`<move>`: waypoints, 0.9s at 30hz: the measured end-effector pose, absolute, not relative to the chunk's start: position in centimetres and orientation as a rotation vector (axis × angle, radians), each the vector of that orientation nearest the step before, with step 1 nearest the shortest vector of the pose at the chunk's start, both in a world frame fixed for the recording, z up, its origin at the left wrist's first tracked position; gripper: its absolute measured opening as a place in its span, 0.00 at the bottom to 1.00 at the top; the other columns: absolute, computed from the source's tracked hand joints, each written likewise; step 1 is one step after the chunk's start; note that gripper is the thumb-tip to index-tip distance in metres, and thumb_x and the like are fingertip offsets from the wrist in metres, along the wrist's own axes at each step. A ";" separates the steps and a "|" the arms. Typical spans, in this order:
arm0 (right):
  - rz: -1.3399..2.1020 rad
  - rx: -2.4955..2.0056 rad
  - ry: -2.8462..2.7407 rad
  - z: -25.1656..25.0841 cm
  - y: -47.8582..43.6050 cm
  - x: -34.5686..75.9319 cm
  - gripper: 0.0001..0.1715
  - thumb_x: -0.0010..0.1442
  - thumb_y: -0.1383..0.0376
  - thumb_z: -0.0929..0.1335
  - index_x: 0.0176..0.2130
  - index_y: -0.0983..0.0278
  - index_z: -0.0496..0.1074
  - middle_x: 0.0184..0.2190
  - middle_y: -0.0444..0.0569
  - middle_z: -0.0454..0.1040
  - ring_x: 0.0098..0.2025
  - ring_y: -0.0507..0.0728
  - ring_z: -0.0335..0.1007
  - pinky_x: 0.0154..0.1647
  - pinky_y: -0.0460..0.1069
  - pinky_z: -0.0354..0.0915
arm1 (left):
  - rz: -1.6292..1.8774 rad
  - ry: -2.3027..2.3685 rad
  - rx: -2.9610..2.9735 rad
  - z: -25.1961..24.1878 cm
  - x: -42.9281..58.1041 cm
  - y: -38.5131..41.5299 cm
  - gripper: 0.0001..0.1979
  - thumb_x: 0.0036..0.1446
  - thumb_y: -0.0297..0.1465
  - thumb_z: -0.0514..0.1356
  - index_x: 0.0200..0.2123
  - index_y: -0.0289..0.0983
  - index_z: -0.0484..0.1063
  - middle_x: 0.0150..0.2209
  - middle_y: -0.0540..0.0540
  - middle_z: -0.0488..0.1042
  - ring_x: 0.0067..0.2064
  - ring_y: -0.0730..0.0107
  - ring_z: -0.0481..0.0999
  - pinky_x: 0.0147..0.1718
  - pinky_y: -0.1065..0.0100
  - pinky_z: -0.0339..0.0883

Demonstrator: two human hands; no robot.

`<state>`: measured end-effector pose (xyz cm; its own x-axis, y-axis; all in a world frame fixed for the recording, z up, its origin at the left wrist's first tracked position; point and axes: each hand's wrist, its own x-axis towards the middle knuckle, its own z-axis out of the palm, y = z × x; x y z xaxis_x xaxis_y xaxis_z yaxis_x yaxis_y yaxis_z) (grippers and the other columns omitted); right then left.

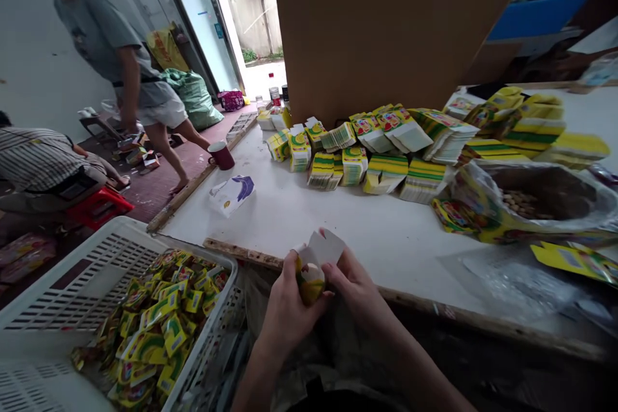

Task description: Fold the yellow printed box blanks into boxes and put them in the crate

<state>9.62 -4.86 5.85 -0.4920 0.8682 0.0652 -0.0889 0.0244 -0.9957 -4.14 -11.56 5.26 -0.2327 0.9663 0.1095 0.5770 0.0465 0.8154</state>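
Observation:
Between both hands, just over the table's front edge, is a small yellow carton (313,275) with its white inner flaps raised. My left hand (291,296) is closed around its left side. On the right side, my right hand (351,275) pinches a white flap between thumb and fingers. Beyond them, stacks of flat yellow-and-green cartons (383,174) stand in rows on the white table (290,215). To the right sits an opened plastic bag (483,196) with small pale pieces inside. A white crate (120,232) at lower left holds a heap of yellow packets (167,325).
A tissue pack (232,194) and a dark red mug (221,156) stand on the table's left part. Clear plastic wrap (521,280) lies at right. A large brown board (381,26) rises behind the cartons. One person (111,45) walks at left; another sits on a red stool (99,206).

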 end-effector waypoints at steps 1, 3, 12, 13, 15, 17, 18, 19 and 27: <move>1.777 -0.809 -1.439 5.9 -4.9 9.3 0.30 0.63 0.56 0.65 0.62 0.60 0.61 0.57 0.54 0.70 0.59 0.64 0.66 0.60 0.60 0.62 | 1.080 1.847 1.591 5.1 -4.0 -11.7 0.36 0.50 0.36 0.64 0.59 0.37 0.50 0.51 0.37 0.72 0.52 0.53 0.74 0.47 0.57 0.70; 2.031 -0.776 -1.303 6.1 -5.0 8.9 0.27 0.61 0.57 0.67 0.58 0.61 0.67 0.53 0.53 0.74 0.56 0.64 0.69 0.59 0.59 0.63 | 1.087 1.810 1.685 5.0 -3.8 -11.8 0.34 0.51 0.32 0.63 0.58 0.39 0.51 0.54 0.37 0.70 0.54 0.54 0.73 0.49 0.58 0.69; 1.543 -0.577 -1.839 5.0 -4.8 9.4 0.35 0.62 0.66 0.66 0.65 0.55 0.57 0.66 0.52 0.60 0.67 0.61 0.56 0.66 0.59 0.55 | 1.054 1.723 1.567 4.6 -4.4 -11.4 0.31 0.49 0.28 0.61 0.53 0.40 0.49 0.48 0.39 0.72 0.46 0.58 0.77 0.42 0.59 0.72; 1.416 -0.576 -1.951 4.8 -4.8 9.4 0.32 0.61 0.70 0.65 0.63 0.55 0.62 0.65 0.52 0.61 0.67 0.60 0.55 0.66 0.59 0.54 | 1.075 1.708 1.581 4.3 -4.4 -11.3 0.33 0.49 0.27 0.61 0.54 0.39 0.47 0.51 0.37 0.70 0.49 0.57 0.76 0.44 0.58 0.72; 1.237 -0.593 -2.071 4.6 -4.6 9.2 0.30 0.60 0.76 0.61 0.58 0.57 0.69 0.64 0.52 0.63 0.66 0.59 0.57 0.65 0.57 0.57 | 1.125 1.710 1.596 3.9 -4.6 -11.3 0.34 0.48 0.27 0.61 0.55 0.39 0.46 0.55 0.33 0.66 0.54 0.55 0.73 0.49 0.56 0.70; 1.172 -0.576 -2.141 4.4 -4.4 9.1 0.32 0.59 0.78 0.60 0.59 0.58 0.69 0.65 0.54 0.62 0.66 0.58 0.58 0.64 0.55 0.58 | 1.128 1.768 1.584 3.8 -5.0 -11.3 0.34 0.48 0.28 0.62 0.55 0.38 0.47 0.57 0.32 0.64 0.57 0.54 0.70 0.52 0.53 0.68; 1.171 -0.558 -2.202 4.3 -4.3 9.1 0.34 0.59 0.78 0.60 0.61 0.58 0.66 0.67 0.55 0.58 0.67 0.58 0.56 0.64 0.55 0.58 | 1.110 1.811 1.575 3.8 -5.3 -11.4 0.34 0.48 0.29 0.62 0.55 0.37 0.48 0.56 0.31 0.65 0.56 0.52 0.70 0.52 0.51 0.67; 1.177 -0.544 -2.279 4.3 -4.1 9.2 0.36 0.59 0.77 0.61 0.64 0.59 0.61 0.69 0.56 0.52 0.68 0.60 0.54 0.64 0.56 0.58 | 1.084 1.854 1.570 3.9 -5.6 -11.5 0.35 0.48 0.29 0.63 0.56 0.37 0.49 0.55 0.31 0.66 0.56 0.51 0.71 0.52 0.50 0.67; 1.237 -0.469 -2.488 6.4 -2.8 10.1 0.24 0.60 0.73 0.66 0.54 0.59 0.73 0.69 0.55 0.52 0.68 0.64 0.52 0.62 0.56 0.60 | 0.969 1.805 1.603 5.5 -6.9 -11.4 0.37 0.46 0.31 0.66 0.56 0.39 0.51 0.48 0.41 0.72 0.48 0.58 0.76 0.47 0.57 0.71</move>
